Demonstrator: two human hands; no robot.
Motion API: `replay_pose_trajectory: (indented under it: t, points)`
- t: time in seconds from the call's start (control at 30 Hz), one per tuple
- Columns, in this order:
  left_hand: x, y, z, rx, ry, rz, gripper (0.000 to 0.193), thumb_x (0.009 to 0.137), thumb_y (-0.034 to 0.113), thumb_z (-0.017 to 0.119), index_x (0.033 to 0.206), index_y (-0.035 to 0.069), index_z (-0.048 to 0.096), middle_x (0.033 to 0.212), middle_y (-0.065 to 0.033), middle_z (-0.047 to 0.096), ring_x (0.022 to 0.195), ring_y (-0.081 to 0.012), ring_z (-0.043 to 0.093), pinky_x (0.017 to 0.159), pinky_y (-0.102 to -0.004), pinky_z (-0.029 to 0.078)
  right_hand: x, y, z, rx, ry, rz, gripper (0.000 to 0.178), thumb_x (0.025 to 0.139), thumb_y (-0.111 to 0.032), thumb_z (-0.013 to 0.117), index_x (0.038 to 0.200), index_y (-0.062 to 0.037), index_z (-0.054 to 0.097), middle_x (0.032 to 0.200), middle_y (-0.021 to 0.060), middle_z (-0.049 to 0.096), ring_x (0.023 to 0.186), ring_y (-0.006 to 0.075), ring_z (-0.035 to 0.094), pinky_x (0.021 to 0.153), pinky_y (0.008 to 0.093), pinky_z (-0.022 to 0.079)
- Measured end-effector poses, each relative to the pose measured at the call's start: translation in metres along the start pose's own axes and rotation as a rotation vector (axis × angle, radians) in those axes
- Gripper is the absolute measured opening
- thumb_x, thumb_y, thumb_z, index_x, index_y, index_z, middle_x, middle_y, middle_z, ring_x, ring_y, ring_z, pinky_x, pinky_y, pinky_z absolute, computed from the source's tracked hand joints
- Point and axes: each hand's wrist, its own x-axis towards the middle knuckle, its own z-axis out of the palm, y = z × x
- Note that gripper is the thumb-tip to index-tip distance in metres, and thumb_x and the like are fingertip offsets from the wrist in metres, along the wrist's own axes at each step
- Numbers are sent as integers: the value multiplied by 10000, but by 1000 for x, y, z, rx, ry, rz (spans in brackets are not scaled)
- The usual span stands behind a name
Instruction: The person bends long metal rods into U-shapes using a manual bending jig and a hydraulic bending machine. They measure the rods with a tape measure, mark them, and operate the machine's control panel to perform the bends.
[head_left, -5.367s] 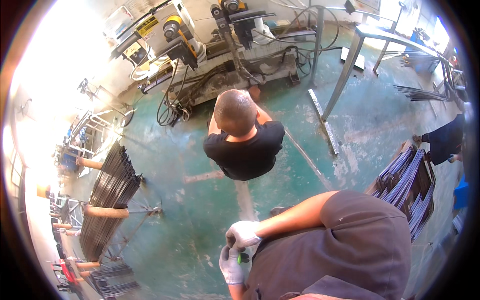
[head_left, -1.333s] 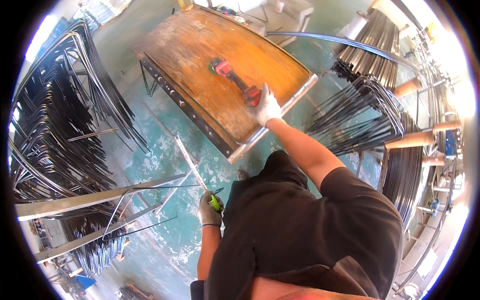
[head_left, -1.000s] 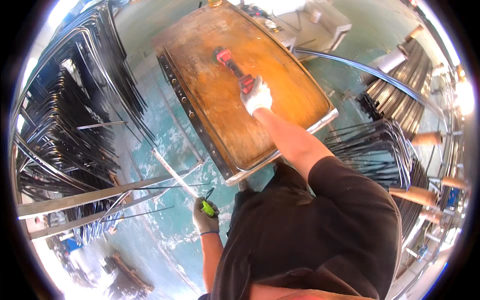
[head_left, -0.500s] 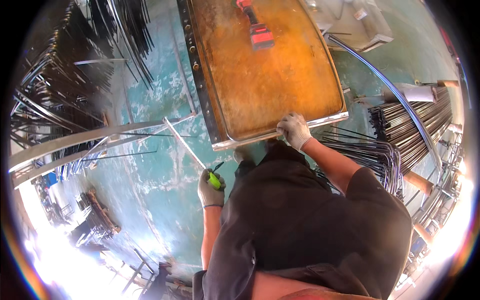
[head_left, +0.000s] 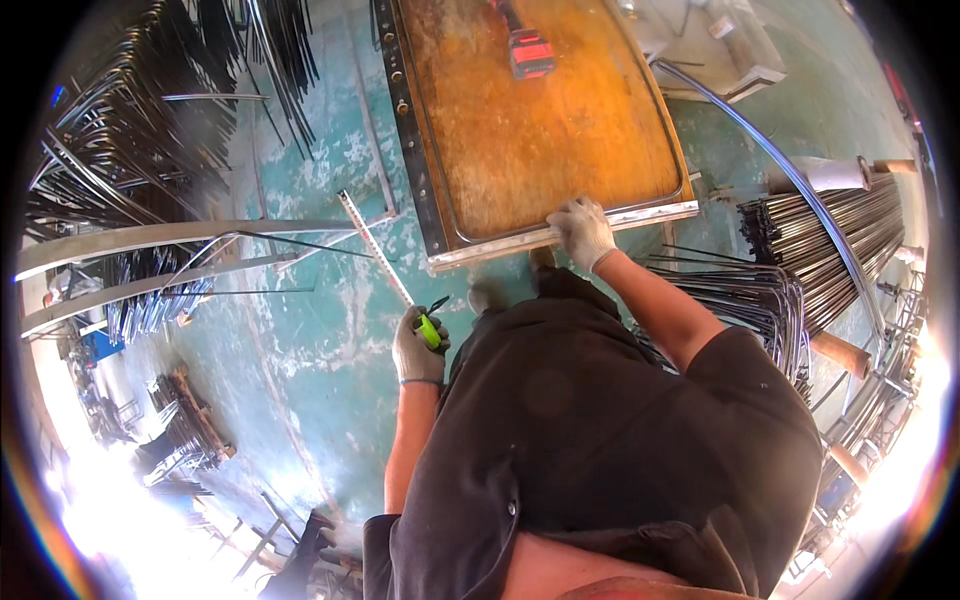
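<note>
My left hand (head_left: 418, 350), in a pale work glove, is closed around a green and black tape measure (head_left: 430, 332). The tape's white blade (head_left: 375, 248) stretches out stiffly, away from me and a little left, its tip free above the floor. At the near edge of the wooden-topped workbench (head_left: 540, 130) is my gloved right hand (head_left: 583, 230), fingers curled down on a thin bent metal rod (head_left: 440, 185) that runs around the top. The fingertips are partly hidden. Farther up the wood lies a red and black cordless power tool (head_left: 530, 52), partly cut off by the picture's edge.
A dark drilled bar (head_left: 404, 106) lines the bench's left side. Bundles of bent rods (head_left: 140, 100) stand at left, above pale metal rails (head_left: 180, 238). At right are stacked rods (head_left: 825, 250) and a long curved tube (head_left: 790, 180). The worn green floor (head_left: 290, 350) shows between.
The bench and power tool sit higher and slightly right in the picture. The tape blade points more steeply away. My right hand has shifted slightly on the bench edge; my left keeps hold of the tape measure.
</note>
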Motion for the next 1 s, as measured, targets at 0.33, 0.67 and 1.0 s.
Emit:
replay_pose_trajectory:
  t: [0.33, 0.67, 1.0]
  points:
    - [6, -7, -5, -44, 36, -65, 222, 959, 307, 533, 957, 87, 563, 707, -79, 568, 550, -209, 539, 484, -322, 410, 1, -9, 20, -29, 105, 36, 43, 777, -122, 644, 737, -127, 659, 803, 67, 634, 865, 319, 587, 766, 453, 453]
    - [8, -2, -6, -46, 57, -47, 227, 961, 319, 541, 952, 94, 562, 707, -76, 575, 540, -207, 536, 486, -321, 408, 21, -38, 48, -118, -111, 69, 65, 780, -145, 614, 780, -124, 676, 873, 105, 645, 915, 328, 597, 810, 460, 458]
    - [6, -2, -21, -39, 19, 35, 242, 966, 307, 532, 991, 70, 573, 733, -84, 587, 569, -208, 555, 505, -331, 442, 42, -91, 67, 5, -139, -73, 92, 808, -163, 605, 837, -138, 689, 910, 107, 651, 964, 327, 586, 828, 461, 465]
